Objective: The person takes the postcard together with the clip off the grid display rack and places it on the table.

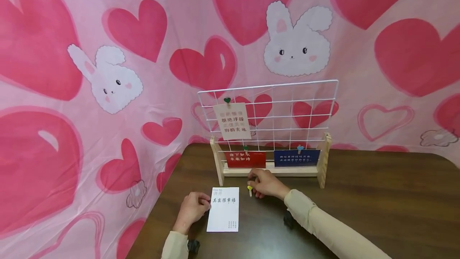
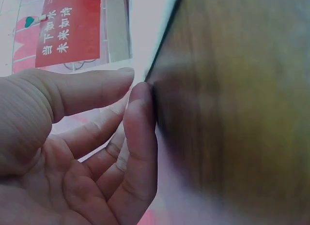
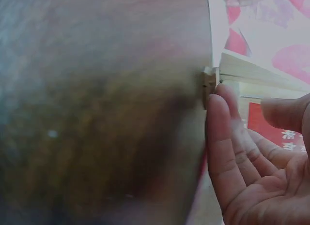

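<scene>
A white card [image 1: 223, 211] printed with dark characters lies on the wooden table. Its left edge is pinched between the thumb and index finger of my left hand [image 1: 193, 209]; the left wrist view shows the card's edge [image 2: 154, 41] at the fingertips. Right of the card is a small wooden clip [image 1: 250, 192] with a yellow top. My right hand [image 1: 267, 183] is beside it, fingertips right at the clip [image 3: 210, 87]. In the right wrist view the thumb [image 3: 283, 112] stands apart from those fingers.
Behind the hands stands a white wire grid [image 1: 280, 119] on a wooden base [image 1: 280, 171]. Clipped to it are a cream card [image 1: 233, 121], a red card [image 1: 248, 160] and a blue card [image 1: 296, 158]. A pink heart-patterned cloth [image 1: 172, 23] hangs behind and left of the table [image 1: 388, 203].
</scene>
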